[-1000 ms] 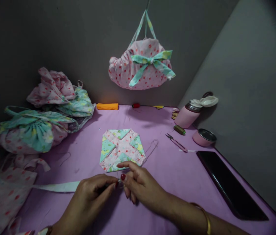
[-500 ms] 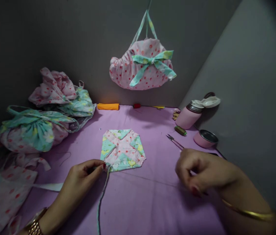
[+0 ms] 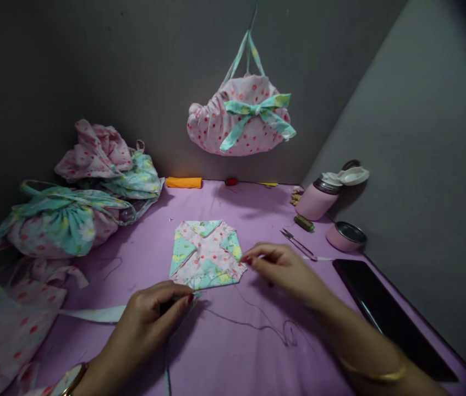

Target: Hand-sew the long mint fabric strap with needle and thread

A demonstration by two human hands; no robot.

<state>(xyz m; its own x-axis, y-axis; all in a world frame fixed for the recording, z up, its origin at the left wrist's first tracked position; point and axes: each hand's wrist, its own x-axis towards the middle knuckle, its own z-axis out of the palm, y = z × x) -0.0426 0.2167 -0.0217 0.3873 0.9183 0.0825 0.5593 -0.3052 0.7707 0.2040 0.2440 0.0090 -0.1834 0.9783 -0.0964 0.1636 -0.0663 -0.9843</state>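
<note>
- The left hand (image 3: 150, 313) lies on the purple tabletop (image 3: 224, 357), its fingers (image 3: 183, 301) pinched shut at the near edge of the folded patchwork piece (image 3: 206, 254); what they grip is too small to tell.
- A loose thread (image 3: 257, 324) trails across the cloth between the hands.
- The right hand (image 3: 286, 269) pinches the piece's right corner.
- A dark tray (image 3: 385, 313) lies to the right.
- Farther right: snips (image 3: 299, 246), a pink cup (image 3: 346, 236) whose contents cannot be told, and a pink flask (image 3: 319, 196) with its lid open.
- Fabric bags (image 3: 63, 220) are piled at the left.
- One bag (image 3: 243, 118) hangs on the wall.
</note>
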